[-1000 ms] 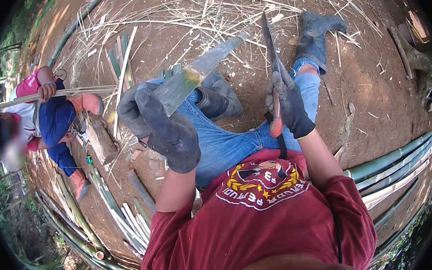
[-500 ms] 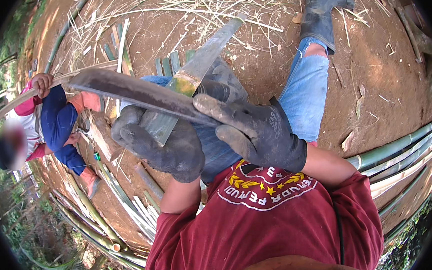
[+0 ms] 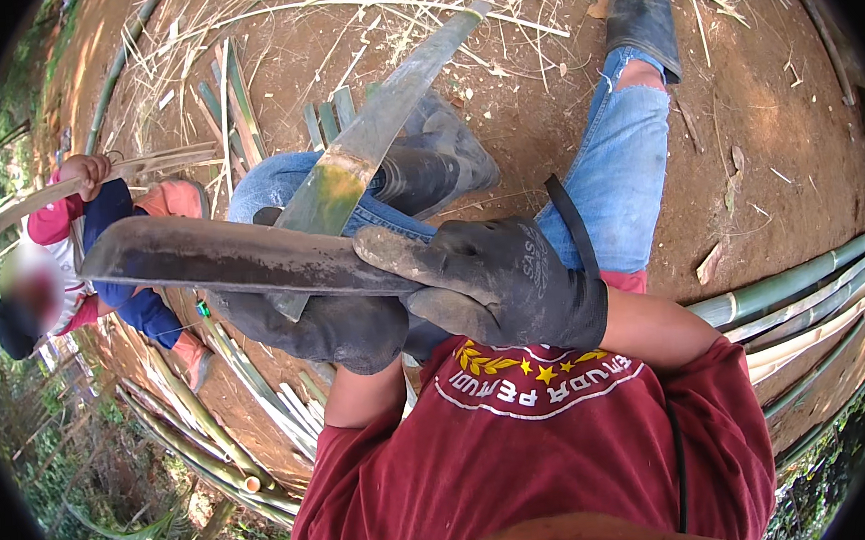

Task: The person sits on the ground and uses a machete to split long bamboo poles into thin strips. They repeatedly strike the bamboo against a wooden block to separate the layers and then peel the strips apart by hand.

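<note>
My right hand (image 3: 513, 279), in a dark grey glove, is closed round the handle end of a machete (image 3: 241, 258). Its broad, dark blade points left and passes over my left hand and the bamboo slat. Also gloved, my left hand (image 3: 346, 328) is closed on the near end of that flat green bamboo slat (image 3: 391, 112); the blade hides part of its fingers. The slat slants away to the upper right over my bent leg, with a yellowish node midway. Whether the blade touches the slat, I cannot tell.
A co-worker (image 3: 79, 234) sits at the left, one hand (image 3: 85, 174) on pale bamboo strips. Thin shavings (image 3: 374, 13) litter the ground ahead. Bamboo poles (image 3: 784, 280) lie at my right, more poles (image 3: 203, 427) at lower left. My booted leg (image 3: 641, 25) stretches forward right.
The machete has shifted left and toward me, crossing the slat closer to its near end and covering more of my left hand. The slat is still in my left hand.
</note>
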A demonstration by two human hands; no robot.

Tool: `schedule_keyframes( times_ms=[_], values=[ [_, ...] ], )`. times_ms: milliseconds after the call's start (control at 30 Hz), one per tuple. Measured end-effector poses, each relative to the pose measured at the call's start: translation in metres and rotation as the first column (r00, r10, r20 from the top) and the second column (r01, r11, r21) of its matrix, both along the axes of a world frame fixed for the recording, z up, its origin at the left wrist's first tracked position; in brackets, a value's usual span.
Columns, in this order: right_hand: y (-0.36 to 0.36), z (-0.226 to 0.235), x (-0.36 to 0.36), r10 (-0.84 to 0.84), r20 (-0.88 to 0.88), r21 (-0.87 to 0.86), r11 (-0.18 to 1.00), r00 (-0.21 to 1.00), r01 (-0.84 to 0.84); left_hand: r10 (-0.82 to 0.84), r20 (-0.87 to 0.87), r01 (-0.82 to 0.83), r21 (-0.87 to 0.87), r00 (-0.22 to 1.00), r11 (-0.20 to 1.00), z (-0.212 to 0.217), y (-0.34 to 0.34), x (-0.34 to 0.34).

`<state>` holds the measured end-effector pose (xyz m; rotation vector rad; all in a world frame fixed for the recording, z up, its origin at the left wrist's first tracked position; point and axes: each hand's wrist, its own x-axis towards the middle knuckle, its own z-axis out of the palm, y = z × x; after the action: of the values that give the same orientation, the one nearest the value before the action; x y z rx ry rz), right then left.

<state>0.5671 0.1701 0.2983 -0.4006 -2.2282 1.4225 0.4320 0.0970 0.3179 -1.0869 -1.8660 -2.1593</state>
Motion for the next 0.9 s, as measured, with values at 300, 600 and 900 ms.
schedule_keyframes(
  times_ms=[300, 600, 900],
  values=[
    [-0.016, -0.008, -0.009, -0.018, 0.044, 0.136, 0.991, 0.999, 0.012, -0.366, 0.343, 0.275, 0.284, 0.865, 0.918, 0.004, -0.003, -0.019],
    [0.001, -0.005, -0.012, -0.122, 0.022, 0.119, 0.986, 0.992, 0.119, -0.178, -0.066, 0.188, 0.224, 0.982, 0.956, -0.003, 0.013, -0.014],
    [-0.001, -0.01, -0.004, -0.174, -0.079, -0.11, 0.98, 0.982, 0.164, -0.654, 0.233, 0.444, 0.57, 0.72, 0.692, 0.0, 0.007, -0.027]
  ],
)
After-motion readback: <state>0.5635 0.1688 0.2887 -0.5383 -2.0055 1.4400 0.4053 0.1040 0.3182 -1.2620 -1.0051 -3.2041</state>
